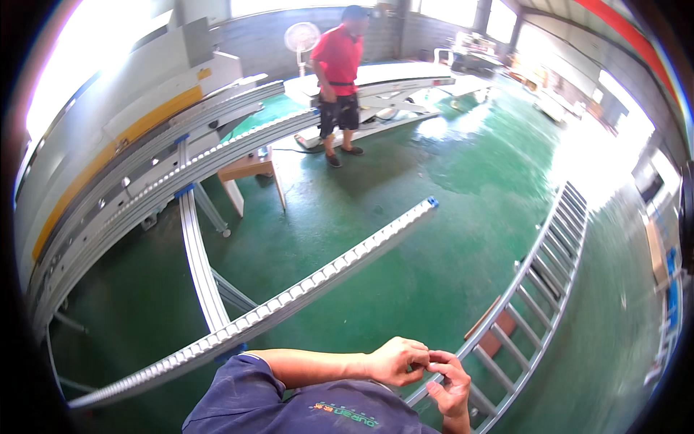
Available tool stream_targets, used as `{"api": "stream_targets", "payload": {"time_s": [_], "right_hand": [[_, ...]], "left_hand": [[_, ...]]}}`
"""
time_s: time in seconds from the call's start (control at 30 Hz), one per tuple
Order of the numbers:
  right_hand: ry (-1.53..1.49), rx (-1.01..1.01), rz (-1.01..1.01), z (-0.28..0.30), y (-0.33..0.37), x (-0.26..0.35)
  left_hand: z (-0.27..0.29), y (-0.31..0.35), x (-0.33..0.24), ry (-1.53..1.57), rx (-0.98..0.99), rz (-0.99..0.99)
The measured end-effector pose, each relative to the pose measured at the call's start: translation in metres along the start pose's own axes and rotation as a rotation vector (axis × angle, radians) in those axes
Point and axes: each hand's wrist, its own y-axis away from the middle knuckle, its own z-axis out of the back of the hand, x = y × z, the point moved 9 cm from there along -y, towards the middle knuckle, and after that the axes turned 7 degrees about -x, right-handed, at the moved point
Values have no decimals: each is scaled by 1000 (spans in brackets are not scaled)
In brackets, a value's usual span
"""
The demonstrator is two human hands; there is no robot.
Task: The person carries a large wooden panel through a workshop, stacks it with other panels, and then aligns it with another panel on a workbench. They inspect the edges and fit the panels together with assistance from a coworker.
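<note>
Yellow runs as a band (163, 112) along a large pale machine (79, 155) at far left, with long metal rails in front of it. One rail lined with white rollers (332, 271) slants across the foreground, joined by a metal crossbar (199, 260) to the rails behind. Beyond the crossbar, a small wooden table (249, 168) stands on the green floor (463, 239). Farther back are a white fan (302, 36) and a person in a red top (338, 58), beside a low white platform (397, 79).

At lower centre, the left hand (399, 360) has its fingers curled in, meeting the fingertips of the half-closed right hand (450, 383); whether something small is pinched between them, I cannot tell. Just behind the right hand, a silver ladder-like frame (538, 300) extends up and to the right, the thing nearest the hands. Next to its left rail, a brown board (499, 333) lies partly beneath the rungs.
</note>
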Motion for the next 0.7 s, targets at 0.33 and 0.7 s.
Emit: {"api": "stream_targets", "payload": {"time_s": [0.33, 0.7], "right_hand": [[434, 322, 236, 96, -278, -62], [159, -152, -271, 330, -542, -162]], "left_hand": [[42, -202, 203, -37, -418, 40], [69, -509, 349, -176, -278, -80]]}}
